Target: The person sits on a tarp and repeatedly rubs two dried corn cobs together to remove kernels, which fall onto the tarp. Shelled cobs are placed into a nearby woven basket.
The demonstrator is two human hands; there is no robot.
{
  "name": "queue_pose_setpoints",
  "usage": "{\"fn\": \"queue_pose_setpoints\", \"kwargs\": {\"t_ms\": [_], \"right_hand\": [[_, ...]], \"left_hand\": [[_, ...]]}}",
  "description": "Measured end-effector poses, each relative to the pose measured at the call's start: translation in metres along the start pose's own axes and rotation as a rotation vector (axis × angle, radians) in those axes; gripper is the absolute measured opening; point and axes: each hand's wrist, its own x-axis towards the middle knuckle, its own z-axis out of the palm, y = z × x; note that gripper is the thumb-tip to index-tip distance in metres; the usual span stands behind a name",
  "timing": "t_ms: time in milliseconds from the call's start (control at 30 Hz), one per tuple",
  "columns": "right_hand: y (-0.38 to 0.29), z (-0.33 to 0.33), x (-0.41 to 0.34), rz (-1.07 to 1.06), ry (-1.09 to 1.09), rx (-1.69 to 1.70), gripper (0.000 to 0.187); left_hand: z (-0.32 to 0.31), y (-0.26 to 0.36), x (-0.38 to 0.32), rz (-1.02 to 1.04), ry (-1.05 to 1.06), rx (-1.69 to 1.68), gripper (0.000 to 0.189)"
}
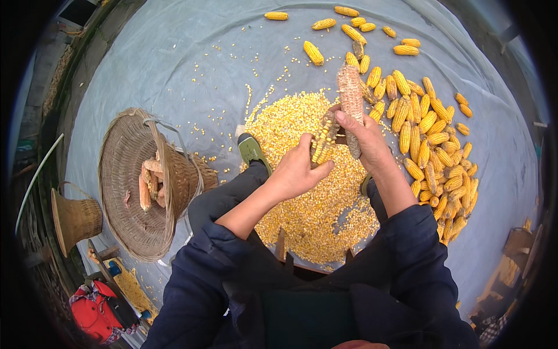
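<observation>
My left hand (291, 171) grips a partly shelled ear of corn (323, 146), which keeps some rows of yellow kernels among bare patches. In my right hand (367, 136) is a bare corn cob (350, 89), pointing away from me, with the thumb across it. The two hands are close together, with the ear just left of the cob; something dark shows between them, too hidden to name. Beneath lies a broad pile of loose corn kernels (301, 218), between my green-topped shoes (252, 150).
Unshelled corn ears (436, 148) are heaped at the right, with several scattered farther off on the grey sheet (174, 78). A large wicker basket (126, 227) holding bare cobs (150, 179) leans at the left. Beyond it are a smaller basket (83, 218) and a red garment (96, 312).
</observation>
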Motion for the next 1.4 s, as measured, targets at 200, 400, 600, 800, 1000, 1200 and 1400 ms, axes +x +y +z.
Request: {"fn": "queue_pose_setpoints", "kwargs": {"t_ms": [200, 400, 600, 800, 1000, 1200, 1400], "right_hand": [[0.002, -0.007, 0.001, -0.016, -0.056, -0.057, 0.042], [-0.007, -0.002, -0.008, -0.635, -0.214, -0.671, 0.045], [0.018, 0.018, -0.020, -0.597, -0.179, -1.048, 0.033], [0.037, 0.035, 0.015, -0.350, 0.209, -1.230, 0.047], [0.004, 0.005, 0.021, -0.144, 0.154, -0.162, 0.048], [0.001, 0.001, 0.011, 0.040, 0.122, 0.179, 0.042], [0.005, 0.021, 0.005, 0.055, 0.008, 0.294, 0.043]], "left_hand": [[-0.006, 0.001, 0.004, -0.176, -0.324, -0.515, 0.056], [-0.025, 0.011, 0.000, -0.291, -0.470, -0.644, 0.025], [0.002, -0.010, -0.020, -0.221, -0.424, -0.274, 0.038], [0.037, -0.003, -0.012, -0.265, -0.214, 0.256, 0.051], [0.014, -0.003, 0.003, -0.020, -0.051, -0.121, 0.053], [-0.016, 0.023, 0.006, -0.363, -0.315, -1.042, 0.044], [-0.009, 0.023, 0.017, -0.286, -0.087, -1.027, 0.059]]}}
